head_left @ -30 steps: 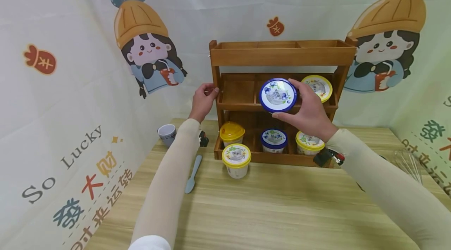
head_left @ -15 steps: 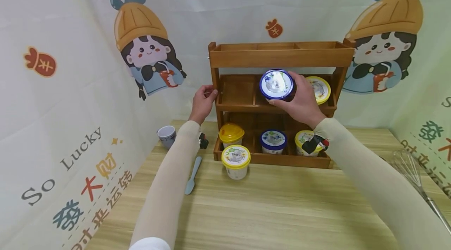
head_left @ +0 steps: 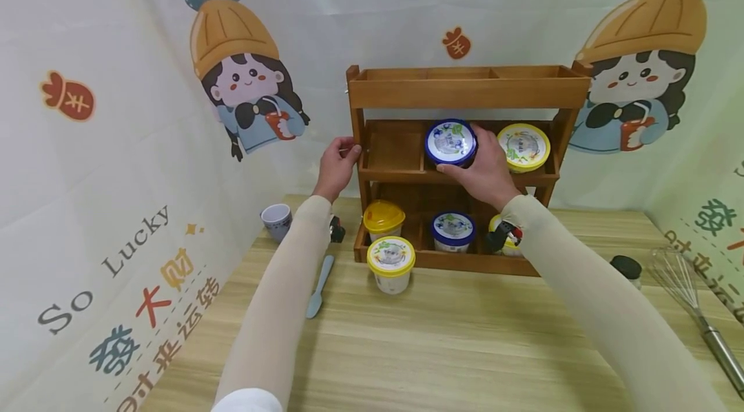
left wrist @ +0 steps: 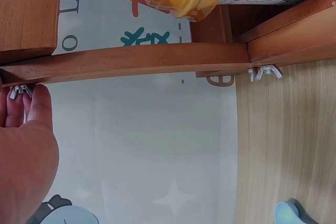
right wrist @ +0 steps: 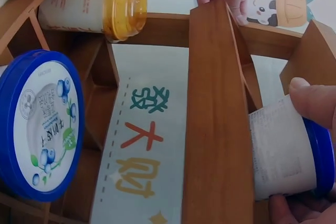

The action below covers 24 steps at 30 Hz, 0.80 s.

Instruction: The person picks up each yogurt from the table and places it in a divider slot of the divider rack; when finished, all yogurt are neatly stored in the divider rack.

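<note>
My right hand (head_left: 485, 166) grips a blue-lidded tub (head_left: 451, 142) at the middle compartment of the wooden rack's (head_left: 465, 97) middle tier. In the right wrist view the white side of this tub (right wrist: 281, 150) overlaps the tier's front board, with thumb and fingers around the blue lid. My left hand (head_left: 337, 166) holds the rack's left post at mid-tier height, its thumb and fingers about a metal wing nut (left wrist: 21, 92) in the left wrist view. A yellow-lidded tub (head_left: 524, 146) sits tilted in the right compartment of that tier.
On the bottom tier stand an orange-lidded tub (head_left: 383, 218), a blue-lidded tub and a yellow-lidded one. Before the rack is another yellow-lidded tub (head_left: 391, 263). A blue spoon (head_left: 319, 288) and a cup (head_left: 276, 221) lie left; a black-lidded jar (head_left: 626, 266) and whisk (head_left: 692, 299) right.
My right hand has moved left and inward with the blue-lidded tub, bringing it into the rack's middle tier. The left hand has stayed at the post.
</note>
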Available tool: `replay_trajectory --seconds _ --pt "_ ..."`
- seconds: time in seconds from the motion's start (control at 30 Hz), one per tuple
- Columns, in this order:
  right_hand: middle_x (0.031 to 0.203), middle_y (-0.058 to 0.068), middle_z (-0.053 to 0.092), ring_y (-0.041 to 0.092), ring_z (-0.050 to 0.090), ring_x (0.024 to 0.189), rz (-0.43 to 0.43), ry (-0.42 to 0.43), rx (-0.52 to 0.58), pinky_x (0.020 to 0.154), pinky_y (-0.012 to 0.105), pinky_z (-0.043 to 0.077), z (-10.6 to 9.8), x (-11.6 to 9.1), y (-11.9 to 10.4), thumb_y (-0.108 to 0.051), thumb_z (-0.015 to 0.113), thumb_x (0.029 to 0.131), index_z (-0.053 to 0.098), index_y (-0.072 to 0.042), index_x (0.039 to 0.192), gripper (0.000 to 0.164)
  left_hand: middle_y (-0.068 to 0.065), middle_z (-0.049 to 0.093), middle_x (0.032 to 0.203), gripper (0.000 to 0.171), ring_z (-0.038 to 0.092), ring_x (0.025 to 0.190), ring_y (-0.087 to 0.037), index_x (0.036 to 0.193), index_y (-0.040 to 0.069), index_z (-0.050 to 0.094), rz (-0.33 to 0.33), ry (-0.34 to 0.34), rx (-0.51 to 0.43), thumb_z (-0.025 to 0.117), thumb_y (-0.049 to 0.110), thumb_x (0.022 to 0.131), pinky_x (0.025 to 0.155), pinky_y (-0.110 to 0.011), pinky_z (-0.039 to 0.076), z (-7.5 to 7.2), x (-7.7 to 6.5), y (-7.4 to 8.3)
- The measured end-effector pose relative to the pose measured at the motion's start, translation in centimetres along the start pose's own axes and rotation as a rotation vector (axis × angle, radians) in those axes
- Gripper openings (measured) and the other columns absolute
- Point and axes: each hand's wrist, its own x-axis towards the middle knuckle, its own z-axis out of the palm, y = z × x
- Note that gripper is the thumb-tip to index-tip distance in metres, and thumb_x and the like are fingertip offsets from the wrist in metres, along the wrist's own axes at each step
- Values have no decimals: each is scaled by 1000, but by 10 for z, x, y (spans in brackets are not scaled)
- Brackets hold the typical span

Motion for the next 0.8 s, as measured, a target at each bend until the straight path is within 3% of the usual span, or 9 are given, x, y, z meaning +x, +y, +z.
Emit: replay_trajectory --seconds 0.4,0.8 --pt "158 27 47 44 46 146 85 39 -28 125 57 36 8 -2 3 -38 88 86 31 3 161 102 -15 61 142 40 59 131 -31 143 6 57 26 7 -4 59 29 110 114 -46 51 -1 -2 4" --pt "172 23 29 43 33 157 123 19 -13 129 55 30 7 -13 3 -42 85 89 18 -2 168 112 -15 61 142 40 60 130 -31 144 7 58 16 1 -12 60 28 110 113 -45 52 0 -2 2"
